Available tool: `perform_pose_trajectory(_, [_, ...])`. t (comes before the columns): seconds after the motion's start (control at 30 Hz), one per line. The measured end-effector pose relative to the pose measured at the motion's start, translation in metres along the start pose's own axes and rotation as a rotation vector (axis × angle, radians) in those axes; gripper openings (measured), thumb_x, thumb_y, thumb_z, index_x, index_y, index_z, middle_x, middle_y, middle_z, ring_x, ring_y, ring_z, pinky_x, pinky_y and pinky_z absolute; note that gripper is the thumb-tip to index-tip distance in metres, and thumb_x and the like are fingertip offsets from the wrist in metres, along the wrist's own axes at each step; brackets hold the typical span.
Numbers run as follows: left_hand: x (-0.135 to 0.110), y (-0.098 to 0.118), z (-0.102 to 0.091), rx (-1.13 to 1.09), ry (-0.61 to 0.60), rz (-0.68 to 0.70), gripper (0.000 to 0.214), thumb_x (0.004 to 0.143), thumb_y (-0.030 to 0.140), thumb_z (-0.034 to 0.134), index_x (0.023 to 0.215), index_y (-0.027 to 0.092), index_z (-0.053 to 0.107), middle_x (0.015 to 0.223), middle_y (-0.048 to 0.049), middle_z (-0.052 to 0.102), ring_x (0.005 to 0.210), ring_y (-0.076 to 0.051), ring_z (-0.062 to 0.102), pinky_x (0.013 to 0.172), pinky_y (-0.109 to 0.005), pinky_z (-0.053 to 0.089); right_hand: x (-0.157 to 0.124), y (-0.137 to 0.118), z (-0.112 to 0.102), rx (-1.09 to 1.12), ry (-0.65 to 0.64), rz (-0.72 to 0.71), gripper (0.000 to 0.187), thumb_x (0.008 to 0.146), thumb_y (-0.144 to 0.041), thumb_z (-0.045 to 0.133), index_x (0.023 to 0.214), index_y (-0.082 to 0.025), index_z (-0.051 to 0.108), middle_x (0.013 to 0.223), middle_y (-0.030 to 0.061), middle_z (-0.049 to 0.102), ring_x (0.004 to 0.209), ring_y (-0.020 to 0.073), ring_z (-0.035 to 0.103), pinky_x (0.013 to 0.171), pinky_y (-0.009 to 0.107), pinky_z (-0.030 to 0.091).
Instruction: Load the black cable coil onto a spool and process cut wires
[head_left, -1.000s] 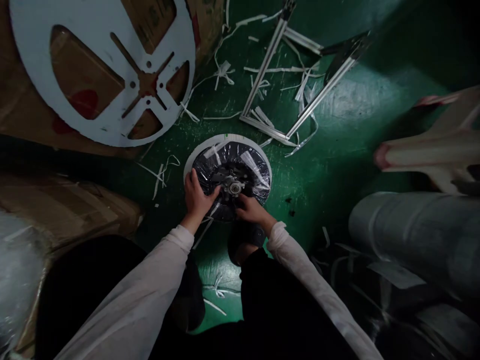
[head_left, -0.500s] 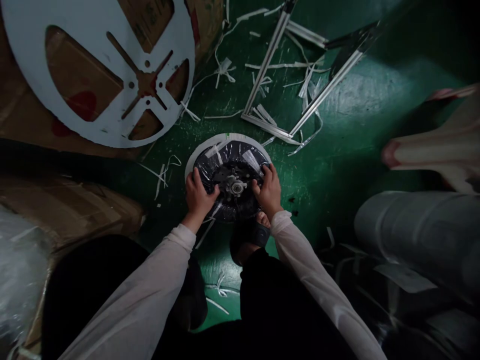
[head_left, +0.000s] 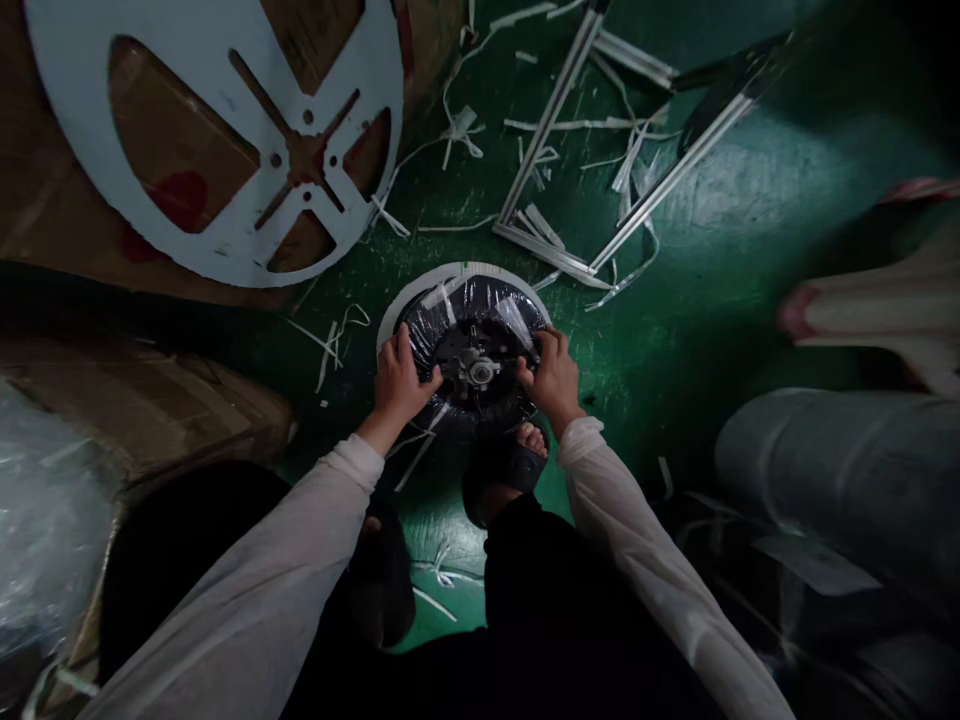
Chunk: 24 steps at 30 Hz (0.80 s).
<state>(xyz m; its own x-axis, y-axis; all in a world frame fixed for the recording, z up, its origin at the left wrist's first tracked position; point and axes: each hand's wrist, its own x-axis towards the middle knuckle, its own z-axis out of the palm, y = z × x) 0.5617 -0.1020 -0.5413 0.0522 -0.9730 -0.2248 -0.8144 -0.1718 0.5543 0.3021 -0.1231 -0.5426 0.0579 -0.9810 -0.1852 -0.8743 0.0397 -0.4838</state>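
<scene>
Fingers (head_left: 400,352) grip a film-wrapped disc (head_left: 480,310); green floor (head_left: 645,300) beneath.

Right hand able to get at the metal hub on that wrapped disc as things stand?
Probably yes. The right hand already rests on the plastic-wrapped disc, close beside the metal hub. The hub looks uncovered, and nothing appears to lie between them except the wrap's surface.
</scene>
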Motion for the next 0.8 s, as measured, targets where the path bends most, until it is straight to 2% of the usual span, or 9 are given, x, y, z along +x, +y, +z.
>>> perform_pose_trajectory(0.17, [-0.002,-0.003,0.001,0.055,0.006,0.000,0.087,0.079,0.038,0.059,0.149,0.002,0.020,0.135,-0.0266,0.041,0.131,-0.039,0.038,0.106,-0.051,0.039,-0.023,-0.001,-0.007,0.151,0.084,-0.038,0.061,0.084,-0.043,0.057,0.134,-0.016,0.038,0.147,0.0213,0.032,0.138,0.0351,0.034,0.106,0.056,0.038])
perform_pose_trajectory(0.2, [-0.002,-0.003,0.002,0.056,0.004,0.002,0.087,0.079,0.038,0.058,0.149,0.002,0.020,0.135,-0.0266,0.041,0.131,-0.039,0.039,0.105,-0.051,0.039,-0.034,-0.004,-0.009,0.189,0.119,-0.036,0.060,0.082,-0.041,0.059,0.134,-0.017,0.038,0.147,0.0204,0.034,0.137,0.0347,0.035,0.106,0.056,0.038])
perform_pose_trajectory(0.27, [-0.002,-0.004,0.002,0.056,-0.005,0.001,0.087,0.079,0.038,0.058,0.149,0.003,0.019,0.136,-0.0266,0.041,0.130,-0.039,0.039,0.105,-0.051,0.040,-0.055,-0.014,-0.010,0.292,0.119,-0.003,0.055,0.080,-0.032,0.058,0.130,-0.019,0.041,0.137,0.0182,0.048,0.123,0.0313,0.051,0.098,0.052,0.046])
perform_pose_trajectory(0.33, [-0.002,-0.004,0.002,0.056,-0.015,-0.002,0.087,0.079,0.037,0.059,0.149,0.004,0.020,0.136,-0.0264,0.040,0.130,-0.039,0.040,0.105,-0.051,0.039,-0.071,-0.025,-0.004,0.425,-0.090,0.057,0.057,0.077,-0.019,0.054,0.132,-0.020,0.038,0.123,0.0140,0.062,0.090,0.0228,0.066,0.082,0.043,0.055])
perform_pose_trajectory(0.4, [-0.001,-0.004,0.001,0.058,-0.021,0.001,0.087,0.079,0.037,0.059,0.149,0.004,0.019,0.137,-0.0261,0.040,0.130,-0.038,0.039,0.107,-0.052,0.037,-0.075,-0.034,0.006,0.492,-0.374,0.114,0.074,0.072,-0.011,0.053,0.141,-0.019,0.028,0.125,0.0140,0.064,0.070,0.0175,0.067,0.074,0.037,0.057])
perform_pose_trajectory(0.43, [-0.001,-0.005,0.000,0.060,-0.022,0.003,0.087,0.079,0.037,0.059,0.149,0.004,0.019,0.137,-0.0258,0.040,0.131,-0.038,0.039,0.108,-0.051,0.036,-0.074,-0.038,0.011,0.496,-0.488,0.132,0.081,0.070,-0.009,0.054,0.145,-0.019,0.024,0.129,0.0155,0.062,0.069,0.0169,0.068,0.075,0.037,0.057])
perform_pose_trajectory(0.5, [-0.001,-0.006,-0.001,0.064,-0.026,0.012,0.088,0.080,0.039,0.059,0.150,0.005,0.018,0.137,-0.0253,0.040,0.132,-0.037,0.038,0.109,-0.050,0.035,-0.065,-0.041,0.020,0.467,-0.609,0.135,0.086,0.069,-0.008,0.056,0.148,-0.017,0.021,0.136,0.0181,0.057,0.076,0.0188,0.071,0.082,0.038,0.056])
perform_pose_trajectory(0.67, [0.000,-0.007,-0.006,0.060,-0.051,-0.001,0.099,0.076,0.049,0.064,0.151,0.006,0.015,0.137,-0.0242,0.040,0.133,-0.037,0.039,0.108,-0.048,0.037,-0.053,-0.043,0.025,0.350,-0.592,0.114,0.076,0.070,-0.008,0.061,0.142,-0.011,0.036,0.131,0.0181,0.062,0.109,0.0271,0.067,0.096,0.039,0.050])
perform_pose_trajectory(0.8, [0.003,-0.008,-0.019,0.076,-0.142,-0.034,0.119,0.067,0.059,0.071,0.153,0.009,0.005,0.141,-0.0251,0.038,0.133,-0.039,0.040,0.104,-0.050,0.041,-0.055,-0.045,0.023,0.344,-0.577,0.099,0.075,0.069,-0.009,0.064,0.139,-0.011,0.039,0.130,0.0174,0.062,0.110,0.0286,0.066,0.096,0.040,0.051])
